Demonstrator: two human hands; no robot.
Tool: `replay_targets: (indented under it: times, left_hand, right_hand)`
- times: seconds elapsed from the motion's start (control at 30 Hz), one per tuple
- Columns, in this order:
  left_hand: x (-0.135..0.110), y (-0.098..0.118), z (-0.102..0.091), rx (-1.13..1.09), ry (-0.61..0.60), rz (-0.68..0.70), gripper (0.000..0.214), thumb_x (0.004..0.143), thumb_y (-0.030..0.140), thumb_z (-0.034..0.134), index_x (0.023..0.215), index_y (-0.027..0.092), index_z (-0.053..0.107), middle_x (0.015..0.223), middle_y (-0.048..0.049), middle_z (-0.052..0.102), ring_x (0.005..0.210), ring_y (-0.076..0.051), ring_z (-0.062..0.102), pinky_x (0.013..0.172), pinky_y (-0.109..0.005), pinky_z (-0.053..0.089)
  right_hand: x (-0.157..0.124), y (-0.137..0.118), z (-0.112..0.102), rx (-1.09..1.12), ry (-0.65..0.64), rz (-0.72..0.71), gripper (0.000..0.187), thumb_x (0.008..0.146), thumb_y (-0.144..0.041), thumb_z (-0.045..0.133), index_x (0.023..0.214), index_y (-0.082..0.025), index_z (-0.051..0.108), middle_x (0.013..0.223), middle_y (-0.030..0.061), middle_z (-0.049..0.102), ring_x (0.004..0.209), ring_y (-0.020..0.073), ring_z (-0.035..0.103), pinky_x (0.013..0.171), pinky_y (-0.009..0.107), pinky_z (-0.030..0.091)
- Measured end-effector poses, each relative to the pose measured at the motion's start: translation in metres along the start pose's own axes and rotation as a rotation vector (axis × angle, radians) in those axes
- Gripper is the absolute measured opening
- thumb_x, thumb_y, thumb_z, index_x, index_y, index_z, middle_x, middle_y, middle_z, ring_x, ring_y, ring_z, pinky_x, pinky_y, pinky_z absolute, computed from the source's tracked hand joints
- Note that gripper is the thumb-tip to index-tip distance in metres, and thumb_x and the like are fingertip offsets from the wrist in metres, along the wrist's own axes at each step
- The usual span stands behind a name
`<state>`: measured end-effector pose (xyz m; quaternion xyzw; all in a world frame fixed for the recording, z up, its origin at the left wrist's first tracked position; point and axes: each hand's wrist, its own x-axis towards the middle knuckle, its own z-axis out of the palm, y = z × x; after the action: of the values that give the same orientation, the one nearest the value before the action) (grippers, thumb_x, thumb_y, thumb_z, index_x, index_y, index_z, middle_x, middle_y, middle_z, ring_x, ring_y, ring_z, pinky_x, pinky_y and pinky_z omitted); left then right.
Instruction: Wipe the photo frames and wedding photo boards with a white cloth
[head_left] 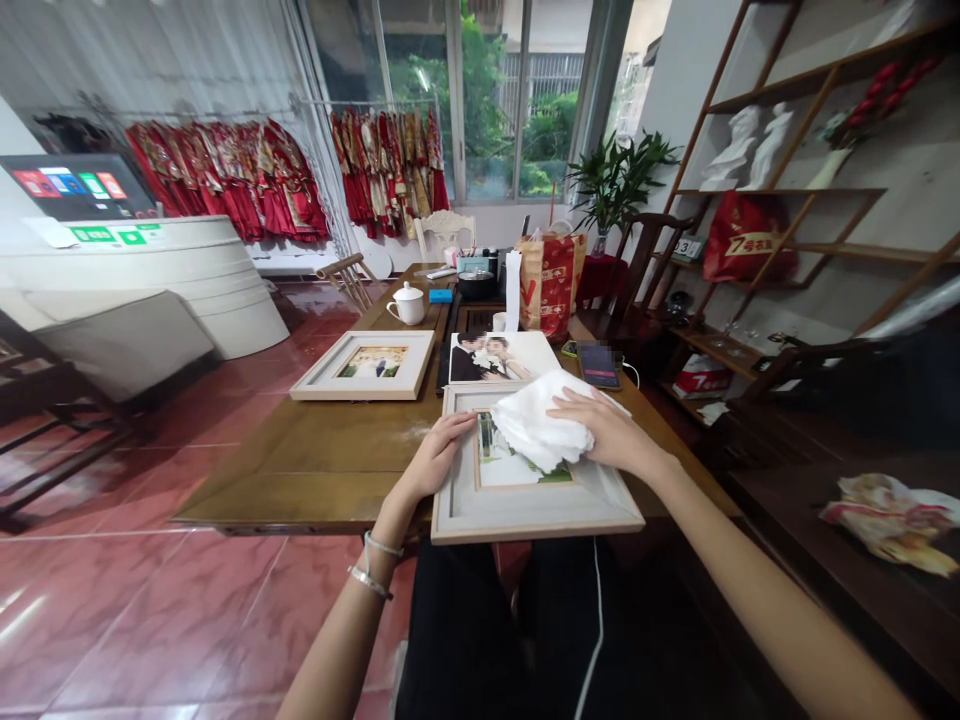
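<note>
A picture frame (536,515) with a pale wooden border lies at the table's near edge, its front overhanging my lap. My right hand (604,425) presses a crumpled white cloth (544,420) onto the upper right of its face, fingers bent over the cloth. The cloth hides much of the photo (495,468) inside. At the left side of the frame rests my left hand (442,450), fingers stretched out along its border with nothing in them. Just behind lies a wedding photo print (525,350), partly covered by the cloth.
Another framed photo (364,365) lies to the left on the wooden table (300,480). Behind stand a white lidded mug (409,303), a small blue box (441,296) and a red paper bag (553,290). A phone (598,366) with a white cable (592,640) lies at the right.
</note>
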<state>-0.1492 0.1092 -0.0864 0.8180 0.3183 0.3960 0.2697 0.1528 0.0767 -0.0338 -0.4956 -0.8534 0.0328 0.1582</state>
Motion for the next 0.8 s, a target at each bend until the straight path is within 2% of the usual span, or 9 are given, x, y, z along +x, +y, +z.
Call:
replay_targets:
  times: [0.17, 0.3, 0.43, 0.53, 0.67, 0.73, 0.8]
  left_hand:
    - [0.000, -0.001, 0.000, -0.003, -0.005, 0.013, 0.041, 0.087, 0.013, 0.038, 0.121, 0.022, 0.058, 0.130, -0.0070, 0.055, 0.124, -0.023, 0.044, 0.109, -0.048, 0.028]
    - [0.000, -0.001, 0.000, -0.001, -0.003, 0.020, 0.041, 0.087, 0.013, 0.038, 0.121, 0.022, 0.058, 0.130, -0.0068, 0.055, 0.125, -0.023, 0.043, 0.109, -0.048, 0.028]
    - [0.000, 0.001, 0.000, -0.012, 0.001, 0.007, 0.040, 0.087, 0.013, 0.038, 0.120, 0.021, 0.059, 0.130, -0.0078, 0.055, 0.124, -0.023, 0.044, 0.109, -0.047, 0.029]
    - [0.000, 0.002, 0.000, -0.027, 0.014, 0.001, 0.040, 0.087, 0.013, 0.039, 0.120, 0.022, 0.060, 0.131, -0.0074, 0.054, 0.124, -0.023, 0.044, 0.109, -0.047, 0.029]
    - [-0.001, 0.001, 0.000, -0.031, 0.010, 0.011, 0.040, 0.087, 0.013, 0.038, 0.120, 0.022, 0.059, 0.130, -0.0074, 0.054, 0.124, -0.023, 0.045, 0.109, -0.046, 0.029]
    - [0.000, 0.000, 0.000, -0.028, 0.010, 0.014, 0.040, 0.087, 0.013, 0.039, 0.119, 0.022, 0.060, 0.130, -0.0072, 0.055, 0.124, -0.022, 0.045, 0.109, -0.046, 0.029]
    - [0.000, 0.000, 0.000, -0.025, 0.014, 0.014, 0.040, 0.086, 0.013, 0.039, 0.119, 0.023, 0.060, 0.129, -0.0070, 0.055, 0.123, -0.022, 0.045, 0.109, -0.046, 0.029]
  right_hand:
    - [0.035, 0.012, 0.006, -0.003, 0.146, 0.073, 0.058, 0.069, -0.007, 0.053, 0.125, -0.022, 0.054, 0.130, 0.0066, 0.055, 0.130, 0.0240, 0.038, 0.106, 0.045, 0.027]
    - [0.038, 0.006, 0.012, -0.008, 0.144, 0.048, 0.057, 0.069, -0.005, 0.051, 0.123, -0.021, 0.056, 0.128, 0.0063, 0.057, 0.129, 0.0248, 0.039, 0.108, 0.047, 0.024]
    - [0.010, -0.010, 0.010, 0.076, 0.059, -0.058, 0.057, 0.070, -0.005, 0.049, 0.123, -0.023, 0.056, 0.124, 0.0045, 0.060, 0.127, 0.0234, 0.042, 0.109, 0.047, 0.023]
    - [-0.025, -0.028, -0.004, 0.193, -0.021, -0.090, 0.049, 0.075, -0.010, 0.052, 0.121, -0.026, 0.058, 0.123, 0.0021, 0.061, 0.123, 0.0239, 0.046, 0.109, 0.046, 0.026]
    - [-0.064, -0.047, -0.029, 0.356, -0.141, -0.042, 0.041, 0.080, -0.019, 0.053, 0.119, -0.027, 0.060, 0.125, 0.0013, 0.059, 0.120, 0.0259, 0.049, 0.103, 0.039, 0.037]
    - [-0.071, -0.050, -0.034, 0.372, -0.186, -0.007, 0.042, 0.081, -0.019, 0.051, 0.121, -0.027, 0.059, 0.128, 0.0016, 0.057, 0.121, 0.0265, 0.048, 0.100, 0.038, 0.040]
    - [-0.068, -0.048, -0.032, 0.303, -0.150, 0.025, 0.047, 0.079, -0.014, 0.048, 0.123, -0.027, 0.056, 0.129, 0.0017, 0.056, 0.122, 0.0262, 0.047, 0.102, 0.040, 0.037]
